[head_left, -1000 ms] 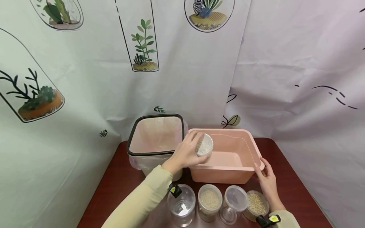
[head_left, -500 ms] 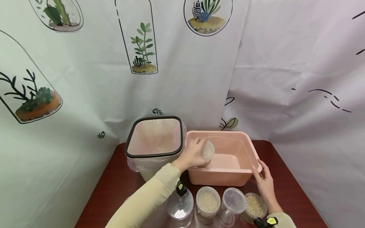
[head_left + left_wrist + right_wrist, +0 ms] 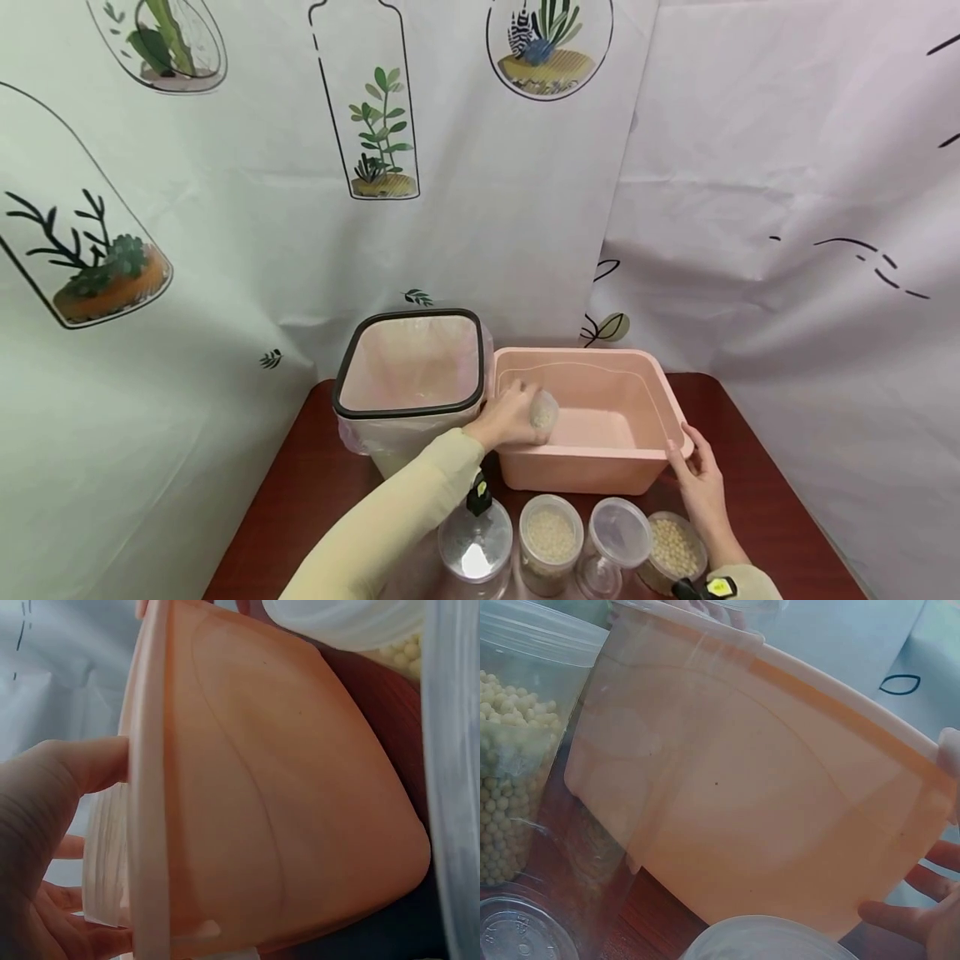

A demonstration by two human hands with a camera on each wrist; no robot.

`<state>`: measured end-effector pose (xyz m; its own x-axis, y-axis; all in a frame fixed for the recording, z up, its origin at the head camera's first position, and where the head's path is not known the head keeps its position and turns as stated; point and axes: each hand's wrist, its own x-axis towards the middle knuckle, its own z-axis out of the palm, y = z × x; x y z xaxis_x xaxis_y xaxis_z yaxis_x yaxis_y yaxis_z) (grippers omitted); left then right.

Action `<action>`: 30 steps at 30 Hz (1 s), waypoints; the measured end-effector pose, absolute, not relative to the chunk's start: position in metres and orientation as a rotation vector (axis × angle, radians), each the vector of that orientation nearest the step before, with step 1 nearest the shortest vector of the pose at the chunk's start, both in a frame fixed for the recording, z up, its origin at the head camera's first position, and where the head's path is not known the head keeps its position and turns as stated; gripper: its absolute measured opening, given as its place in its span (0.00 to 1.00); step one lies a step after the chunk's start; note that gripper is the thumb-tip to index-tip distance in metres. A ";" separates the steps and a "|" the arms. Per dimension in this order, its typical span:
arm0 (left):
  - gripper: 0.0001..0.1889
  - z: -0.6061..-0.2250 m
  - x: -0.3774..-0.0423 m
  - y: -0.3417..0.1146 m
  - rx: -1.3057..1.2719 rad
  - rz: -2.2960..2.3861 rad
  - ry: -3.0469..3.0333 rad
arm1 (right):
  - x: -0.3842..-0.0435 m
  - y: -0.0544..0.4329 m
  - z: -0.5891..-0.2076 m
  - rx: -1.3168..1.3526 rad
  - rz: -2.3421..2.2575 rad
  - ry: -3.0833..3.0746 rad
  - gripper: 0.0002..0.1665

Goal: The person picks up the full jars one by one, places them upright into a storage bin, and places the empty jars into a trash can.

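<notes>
In the head view my left hand (image 3: 510,416) grips a small clear jar (image 3: 545,412) with pale, grain-like contents. The jar is low at the left end of the pink plastic basin (image 3: 577,472), its round end turned to the right. The left wrist view has the thumb against the basin's rim (image 3: 148,825), with the jar's ridged side (image 3: 106,862) partly hidden behind that rim. At the opposite front corner, my right hand (image 3: 703,483) holds the basin, thumb in front and fingers at the rim. Its fingertips (image 3: 889,913) show at the basin's wall in the right wrist view.
Left of the basin stands a bin (image 3: 408,412) with a black rim and a liner. Along the front are a clear jar (image 3: 476,546), a jar of pale grains (image 3: 550,537), a stacked clear container (image 3: 621,533) and a tub of round beans (image 3: 673,546).
My left hand has lowered the jar from above the basin's left front rim down into the basin. My right hand stays at the right corner.
</notes>
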<state>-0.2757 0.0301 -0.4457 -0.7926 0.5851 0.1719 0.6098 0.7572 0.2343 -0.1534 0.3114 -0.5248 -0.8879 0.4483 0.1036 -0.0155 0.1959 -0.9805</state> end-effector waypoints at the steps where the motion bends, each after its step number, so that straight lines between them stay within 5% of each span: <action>1: 0.40 -0.447 -0.276 0.031 -0.973 -0.412 -2.876 | -0.153 0.311 -0.525 -0.403 1.753 -2.104 0.34; 23: 0.34 -0.462 -0.285 0.039 -0.942 -0.302 -3.044 | -0.153 0.314 -0.532 -0.330 1.833 -2.028 0.33; 30: 0.19 -0.458 -0.289 0.041 -0.959 -0.293 -3.097 | -0.151 0.313 -0.525 -0.337 1.822 -2.067 0.33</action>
